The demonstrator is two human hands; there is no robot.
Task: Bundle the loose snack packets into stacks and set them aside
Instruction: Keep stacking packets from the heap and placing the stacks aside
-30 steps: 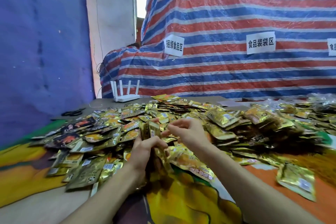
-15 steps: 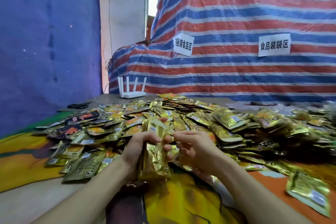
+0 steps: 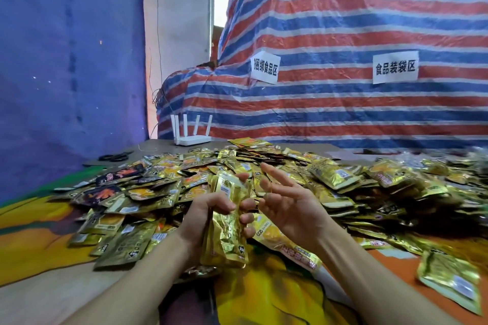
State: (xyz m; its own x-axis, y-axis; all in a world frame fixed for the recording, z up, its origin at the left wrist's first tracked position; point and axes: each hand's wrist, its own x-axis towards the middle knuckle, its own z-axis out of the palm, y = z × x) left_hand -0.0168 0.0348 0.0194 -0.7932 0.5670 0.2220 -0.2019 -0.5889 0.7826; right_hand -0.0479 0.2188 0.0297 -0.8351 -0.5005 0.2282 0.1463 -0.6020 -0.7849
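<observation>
A small stack [image 3: 227,224] of gold packets is held upright, just above the near edge of the counter [image 3: 52,295], in front of the pile [image 3: 303,169]. It is gripped around its middle by the left hand [image 3: 208,212], with the thumb across the front and the fingertips curled round the right side. The right hand [image 3: 285,200] is held just beside the stack with its fingers spread and nothing gripped. Whether a band is looped on those fingers cannot be told.

The task is judged to be at an early stage. Only this one stack has been gathered, and it does not appear to be tied yet. No finished stack set aside can be made out, though the far right is too blurred to be sure. Nearly all the packets are left loose in the pile, which is spread across the counter from the dark packets [image 3: 105,192] on the left to the right edge. One single packet [image 3: 449,282] lies apart at the near right.

Compared with half a second ago, the right hand has been opened and drawn slightly off the stack, where its fingertips had met the left hand's. The left hand's grip is unchanged, and the stack is kept in much the same upright pose.
</observation>
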